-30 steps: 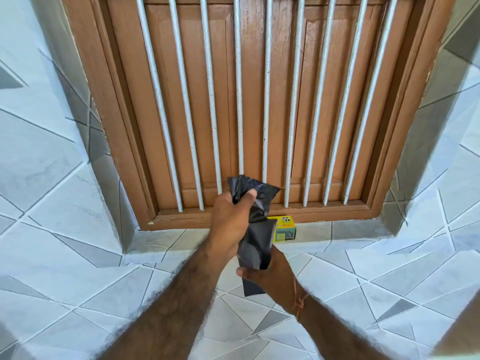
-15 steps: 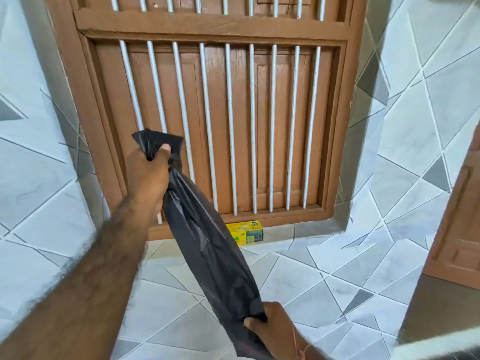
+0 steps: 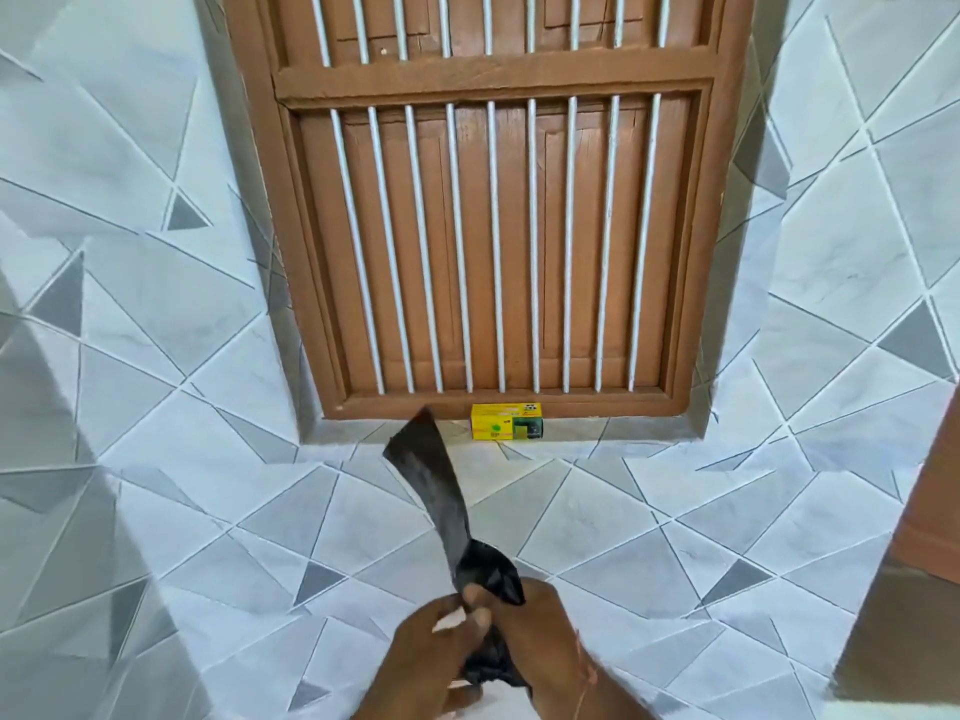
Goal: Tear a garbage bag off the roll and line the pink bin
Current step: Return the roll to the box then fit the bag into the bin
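both hands bunched on the black garbage bag (image 3: pixel 441 504)

left hand (image 3: pixel 431 649) and right hand (image 3: pixel 545 636) meet low in view, each closed on the bag's gathered end; a loose strip flips up toward the brown barred door (image 3: pixel 493 241) (motion-blurred). a yellow box (image 3: pixel 506 421) sits on the tiled floor (image 3: pixel 675 511) at the door's foot.
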Demonstrator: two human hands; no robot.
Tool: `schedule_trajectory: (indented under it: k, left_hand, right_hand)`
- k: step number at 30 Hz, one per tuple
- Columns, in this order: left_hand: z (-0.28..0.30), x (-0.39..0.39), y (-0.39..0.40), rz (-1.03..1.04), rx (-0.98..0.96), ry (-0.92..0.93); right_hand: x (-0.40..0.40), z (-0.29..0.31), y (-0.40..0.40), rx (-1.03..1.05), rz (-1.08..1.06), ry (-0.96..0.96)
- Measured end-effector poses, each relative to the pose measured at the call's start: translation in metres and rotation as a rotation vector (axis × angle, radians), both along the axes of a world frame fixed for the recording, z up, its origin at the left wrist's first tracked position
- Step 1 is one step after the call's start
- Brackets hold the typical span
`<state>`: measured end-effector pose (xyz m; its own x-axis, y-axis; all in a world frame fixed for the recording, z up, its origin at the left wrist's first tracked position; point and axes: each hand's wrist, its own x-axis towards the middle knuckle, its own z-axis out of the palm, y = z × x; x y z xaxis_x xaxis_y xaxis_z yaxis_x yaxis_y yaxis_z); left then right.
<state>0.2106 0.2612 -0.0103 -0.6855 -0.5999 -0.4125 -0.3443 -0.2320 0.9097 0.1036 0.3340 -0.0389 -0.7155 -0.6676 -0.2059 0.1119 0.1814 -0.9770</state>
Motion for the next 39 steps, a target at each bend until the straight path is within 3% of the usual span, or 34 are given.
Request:
schedule_trajectory:
  k: [4,7,11,14,17,19,21,28,35,39]
  left_hand:
    - [0.000,0.029,0.004,0.115,-0.094,0.173]
    - [0.002,0.041,-0.001,0.238,-0.196,0.204]
    - [-0.007,0.066,-0.005,0.191,-0.395,0.138]
    - [-0.019,0.098,-0.011,0.203,-0.529,-0.060]
    - [-0.019,0.136,-0.011,0.123,-0.762,0.011]
    - [-0.011,0.157,-0.009,-0.105,-0.709,0.098]
    - [-0.010,0.166,-0.012,-0.177,-0.713,0.136]
    - [0.001,0.195,-0.022,-0.006,-0.619,0.182]
    - [0.014,0.195,-0.023,0.170,-0.136,0.301]
    - [0.022,0.192,-0.022,0.421,0.039,0.383]
  right_hand:
    - [0.028,0.004,0.008,-0.035,-0.025,0.030]
    - [0.051,0.001,0.016,-0.020,0.022,-0.181]
    - [0.087,-0.003,0.019,-0.059,-0.062,-0.214]
    - [0.109,0.006,0.016,-0.073,-0.131,-0.178]
    - [0.136,0.014,0.014,-0.054,-0.149,-0.075]
    - [0.156,0.019,0.012,-0.048,-0.155,-0.049]
    - [0.172,0.023,0.010,-0.092,-0.145,-0.073]
    - [0.200,0.031,0.015,-0.117,-0.173,-0.075]
    - [0.201,0.049,0.026,-0.114,-0.184,-0.038]
    - [0.186,0.052,0.038,-0.149,-0.244,-0.117]
